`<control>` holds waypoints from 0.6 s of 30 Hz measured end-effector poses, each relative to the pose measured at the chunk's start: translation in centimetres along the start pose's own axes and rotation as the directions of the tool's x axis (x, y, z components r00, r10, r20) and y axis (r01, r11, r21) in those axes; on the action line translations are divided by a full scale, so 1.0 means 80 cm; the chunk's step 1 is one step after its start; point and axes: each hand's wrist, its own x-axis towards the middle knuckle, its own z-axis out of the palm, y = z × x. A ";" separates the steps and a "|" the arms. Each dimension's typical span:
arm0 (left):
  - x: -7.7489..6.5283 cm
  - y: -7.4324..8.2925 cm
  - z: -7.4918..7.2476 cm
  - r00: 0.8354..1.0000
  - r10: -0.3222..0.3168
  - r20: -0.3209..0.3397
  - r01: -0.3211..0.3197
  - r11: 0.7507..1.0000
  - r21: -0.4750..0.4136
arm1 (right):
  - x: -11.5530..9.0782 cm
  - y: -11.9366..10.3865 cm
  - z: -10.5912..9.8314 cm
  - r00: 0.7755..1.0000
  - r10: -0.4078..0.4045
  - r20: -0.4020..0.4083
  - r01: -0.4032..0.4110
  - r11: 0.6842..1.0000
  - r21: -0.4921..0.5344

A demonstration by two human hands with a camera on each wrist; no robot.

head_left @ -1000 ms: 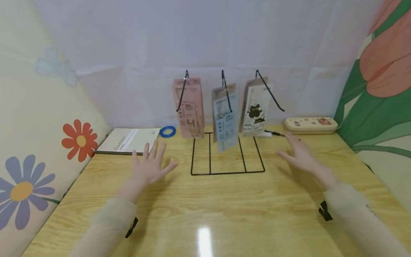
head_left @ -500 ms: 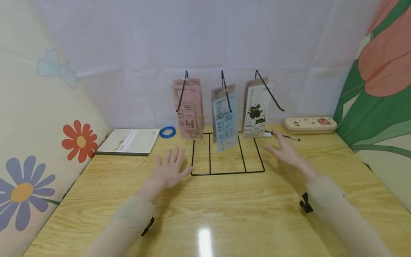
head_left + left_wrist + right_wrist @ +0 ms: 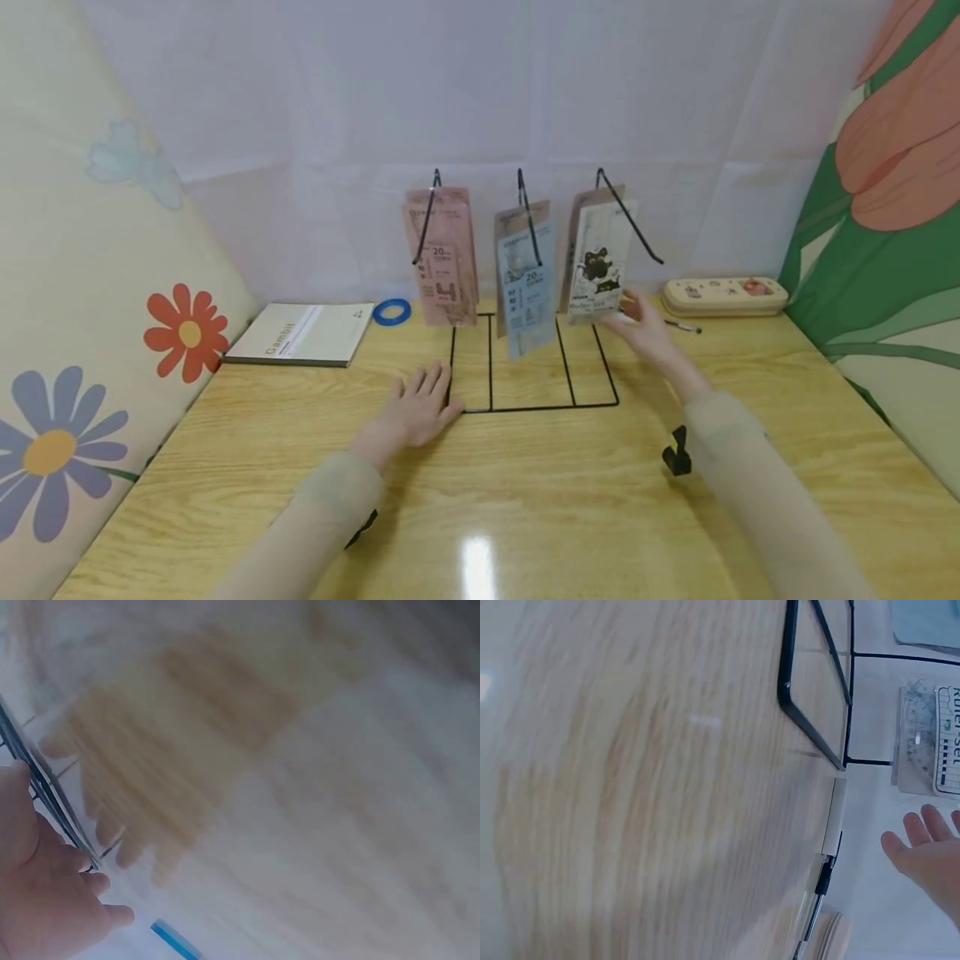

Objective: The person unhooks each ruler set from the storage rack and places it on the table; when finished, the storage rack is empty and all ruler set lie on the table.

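A black wire display rack (image 3: 540, 409) stands on the table, its three hooks carrying flat stationery packets. Pink packets (image 3: 442, 267) hang on the left, a blue packet (image 3: 528, 292) in the middle, and a white ruler-set packet (image 3: 600, 258) with a dark cat print on the right. My left hand (image 3: 416, 411) is at the front left corner of the rack's base, fingers extended, thumb over the wire. My right hand (image 3: 647, 335) is beside the lower right edge of the ruler-set packet. In the right wrist view, its loosely bent fingers (image 3: 917, 829) are just short of that packet.
At the back left lie a notebook (image 3: 300, 333) and a blue ring (image 3: 377, 314). A pen (image 3: 684, 326) and a cream pencil case (image 3: 723, 298) lie at the back right. White cloth (image 3: 480, 92) hangs behind the rack, with flower-printed panels at both sides.
My left hand has moved right and slightly down to the rack's front left corner. My right hand has moved left, up to the ruler-set packet's edge. The hanging packets keep their places.
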 end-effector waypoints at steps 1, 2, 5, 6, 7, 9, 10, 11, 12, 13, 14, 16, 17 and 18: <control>0.000 0.001 0.000 1.000 -0.001 0.005 0.001 1.000 0.001 | 0.001 -0.001 0.001 1.000 0.005 -0.010 -0.005 1.000 0.018; 0.001 0.001 0.000 1.000 -0.001 0.009 0.001 1.000 0.000 | 0.003 -0.002 0.002 1.000 0.008 -0.018 -0.007 0.999 0.037; 0.002 0.002 0.000 1.000 -0.001 0.023 0.001 1.000 0.008 | 0.005 -0.005 0.004 0.999 0.018 -0.040 -0.016 0.999 0.052; 0.002 0.003 0.000 1.000 0.001 0.025 -0.001 1.000 0.009 | 0.005 -0.006 0.005 0.999 0.018 -0.044 -0.016 0.999 0.042; 0.002 0.003 0.000 1.000 0.000 0.029 0.000 1.000 0.010 | 0.005 -0.007 0.005 0.999 0.015 -0.048 -0.014 1.000 0.016; 0.002 0.004 -0.001 0.999 0.000 0.038 0.000 1.000 0.015 | 0.004 -0.008 0.005 0.999 0.004 -0.054 -0.007 0.999 -0.046; 0.002 0.004 -0.001 0.999 0.001 0.039 -0.001 1.000 0.016 | 0.004 -0.008 0.005 0.998 -0.003 -0.057 -0.002 0.997 -0.076; 0.002 0.004 -0.001 0.999 0.001 0.040 -0.002 1.000 0.019 | 0.003 -0.008 0.005 0.998 -0.013 -0.058 0.007 0.995 -0.103; 0.002 0.005 -0.002 0.999 0.001 0.043 -0.002 1.000 0.021 | 0.002 -0.008 0.005 0.998 -0.022 -0.057 0.014 0.992 -0.128; 0.002 0.005 -0.002 0.999 0.001 0.045 -0.002 1.000 0.023 | 0.001 -0.008 0.005 0.998 -0.028 -0.052 0.021 0.990 -0.138; 0.002 0.005 -0.003 0.999 0.004 0.043 -0.005 1.000 0.026 | -0.001 -0.007 0.005 0.998 -0.036 -0.045 0.030 0.992 -0.123; 0.003 0.006 -0.003 0.999 0.012 0.039 -0.013 1.000 0.028 | -0.005 -0.006 0.004 0.998 -0.050 -0.024 0.048 0.996 -0.081; 0.004 0.006 -0.004 0.999 0.015 0.039 -0.016 0.999 0.029 | -0.008 -0.006 0.003 0.999 -0.052 -0.008 0.051 0.997 -0.051; 0.005 0.006 -0.003 0.999 0.018 0.038 -0.019 0.999 0.028 | -0.012 -0.006 0.001 0.999 -0.047 0.006 0.047 0.999 -0.019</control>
